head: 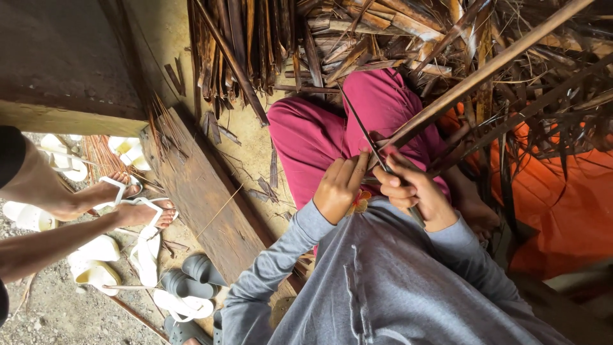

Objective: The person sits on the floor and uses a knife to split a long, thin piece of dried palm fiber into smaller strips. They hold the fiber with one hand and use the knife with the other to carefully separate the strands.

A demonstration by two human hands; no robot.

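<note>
two hands meet on one thing here: a long dried palm leaf stalk that runs up and away from your fingers toward the pile of dry fronds. your right hand is closed tight round the handle of a knife, its thin dark blade rising from your fist and crossing the near end of the stalk. your left hand sits just beside it, fingers nearly straight and pressed together, tips touching the blade and stalk where they cross; i can't tell whether they pinch a strip or only steady it.

to do this stripping well, i'd judge you should keep the blade at a shallow angle along the stalk, cut away from your left fingertips, and keep the stalk braced so it doesn't twist under the edge. those fingertips lie very close to the blade, so short, controlled strokes look safer than long pulls.

under your hands are your magenta trousers and grey sleeves. left of your left hand lies a weathered wooden plank on the ground. farther left, well apart from your hands, another person's feet in white sandals rest among loose white and grey sandals. right of your right hand an orange sheet shows beneath the fronds.
</note>
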